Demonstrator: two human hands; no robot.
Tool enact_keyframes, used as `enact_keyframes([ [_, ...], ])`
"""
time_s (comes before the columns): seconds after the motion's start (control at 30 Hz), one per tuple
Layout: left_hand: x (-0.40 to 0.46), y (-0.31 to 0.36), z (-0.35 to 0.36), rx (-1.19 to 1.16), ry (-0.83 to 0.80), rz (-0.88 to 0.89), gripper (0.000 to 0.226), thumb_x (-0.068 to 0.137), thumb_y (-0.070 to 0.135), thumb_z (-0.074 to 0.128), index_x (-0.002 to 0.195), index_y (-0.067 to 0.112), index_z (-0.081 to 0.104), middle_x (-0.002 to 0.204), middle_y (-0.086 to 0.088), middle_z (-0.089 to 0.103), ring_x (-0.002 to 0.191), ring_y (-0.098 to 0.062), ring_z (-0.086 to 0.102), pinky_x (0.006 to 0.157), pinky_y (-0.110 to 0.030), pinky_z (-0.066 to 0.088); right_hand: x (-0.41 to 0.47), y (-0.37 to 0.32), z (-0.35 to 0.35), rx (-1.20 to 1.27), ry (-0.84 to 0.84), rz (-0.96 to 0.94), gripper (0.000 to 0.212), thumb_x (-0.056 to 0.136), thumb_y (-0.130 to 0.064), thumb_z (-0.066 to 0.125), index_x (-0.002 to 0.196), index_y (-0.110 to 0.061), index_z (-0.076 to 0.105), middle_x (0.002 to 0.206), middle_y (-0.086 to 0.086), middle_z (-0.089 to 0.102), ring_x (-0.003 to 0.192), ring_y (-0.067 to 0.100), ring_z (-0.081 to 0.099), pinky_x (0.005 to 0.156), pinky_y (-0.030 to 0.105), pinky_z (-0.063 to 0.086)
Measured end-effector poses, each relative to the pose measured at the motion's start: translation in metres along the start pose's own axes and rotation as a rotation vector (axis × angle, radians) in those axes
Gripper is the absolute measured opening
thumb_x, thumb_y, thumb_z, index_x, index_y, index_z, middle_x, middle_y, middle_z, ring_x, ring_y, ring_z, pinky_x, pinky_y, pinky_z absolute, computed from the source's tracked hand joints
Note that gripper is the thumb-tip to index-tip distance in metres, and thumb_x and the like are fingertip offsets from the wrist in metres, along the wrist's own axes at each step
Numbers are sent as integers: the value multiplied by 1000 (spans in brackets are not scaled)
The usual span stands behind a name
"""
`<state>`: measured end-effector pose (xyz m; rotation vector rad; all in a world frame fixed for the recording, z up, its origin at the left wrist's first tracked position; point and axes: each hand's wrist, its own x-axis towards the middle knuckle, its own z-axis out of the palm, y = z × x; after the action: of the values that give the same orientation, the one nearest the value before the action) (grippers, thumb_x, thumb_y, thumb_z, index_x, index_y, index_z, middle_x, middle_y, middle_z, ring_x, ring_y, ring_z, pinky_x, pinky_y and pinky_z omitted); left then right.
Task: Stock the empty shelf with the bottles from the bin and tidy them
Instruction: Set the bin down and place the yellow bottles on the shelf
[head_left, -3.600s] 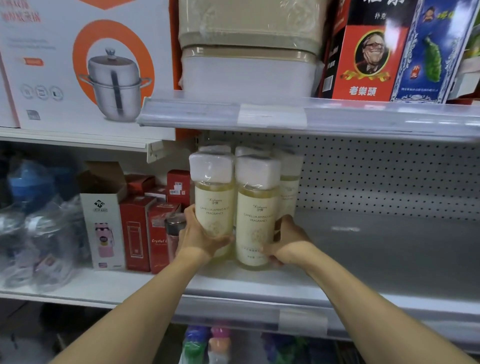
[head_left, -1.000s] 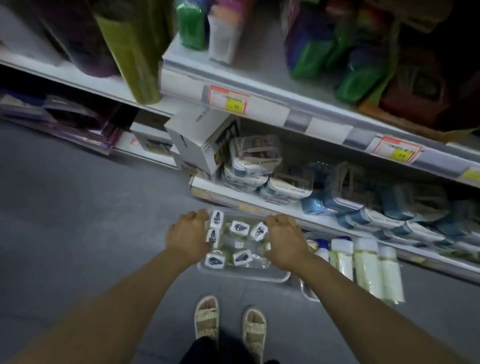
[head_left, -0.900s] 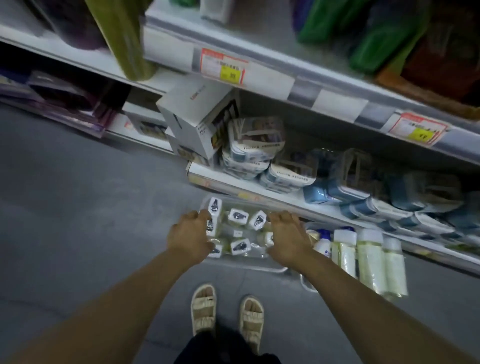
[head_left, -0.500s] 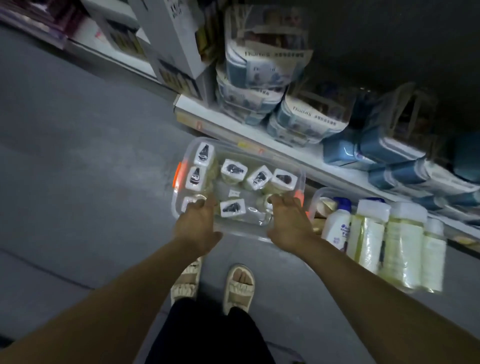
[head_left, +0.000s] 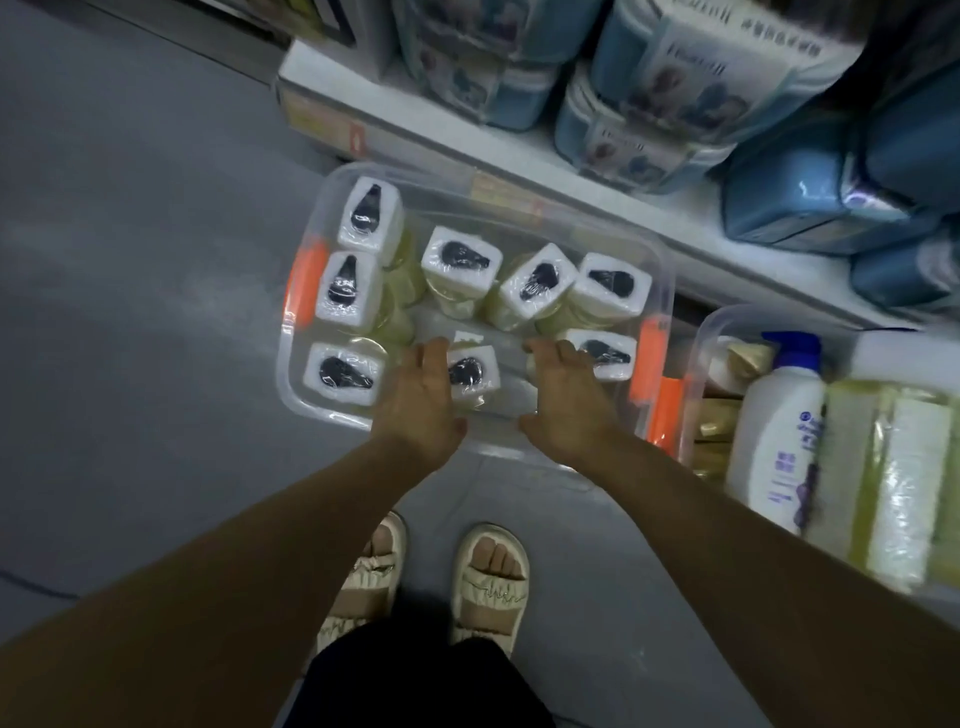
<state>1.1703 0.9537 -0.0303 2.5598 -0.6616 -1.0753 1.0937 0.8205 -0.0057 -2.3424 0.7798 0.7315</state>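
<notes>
Both the left hand (head_left: 422, 400) and the right hand (head_left: 566, 402) are being held open over the bottles (head_left: 460, 260) standing in the clear bin (head_left: 662, 275), at 12 o'clock from the sandals (head_left: 491, 582).

clear glossy plastic bin (head_left: 662, 291); film-wrapped bottles (head_left: 461, 265); matt floor (head_left: 130, 260).

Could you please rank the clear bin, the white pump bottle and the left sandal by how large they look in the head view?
1. clear bin
2. white pump bottle
3. left sandal, partly hidden, so unsure
</notes>
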Motion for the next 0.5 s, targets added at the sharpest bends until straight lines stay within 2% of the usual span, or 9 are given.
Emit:
enact_keyframes([
  [0.17,21,-14,16,41,51,45,75,75,12,72,139,18,33,133,-10,47,115,-32,49,91,-35,41,10,10,17,67,95,-22,77,77,-3,70,142,-12,30,140,11,36,129,28,34,100,30,34],
  [0.3,36,-17,22,-96,75,38,59,76,14,74,127,15,45,121,-11,57,109,-30,55,78,-26,37,9,17,24,88,149,-58,77,78,-1,70,142,-13,30,140,9,36,128,24,36,95,27,36],
  [0.37,42,-17,26,-191,79,49,57,75,14,77,124,16,48,115,-7,60,105,-27,57,77,-22,37,12,18,27,108,158,-61,78,78,0,69,143,-14,28,140,9,36,126,24,40,92,27,38],
  [0.5,54,-11,26,-365,100,57,51,71,19,82,113,17,52,96,2,59,91,-21,59,72,-22,39,20,20,33,156,170,-63,76,79,-2,68,142,-14,28,136,11,39,119,26,47,89,29,40],
])
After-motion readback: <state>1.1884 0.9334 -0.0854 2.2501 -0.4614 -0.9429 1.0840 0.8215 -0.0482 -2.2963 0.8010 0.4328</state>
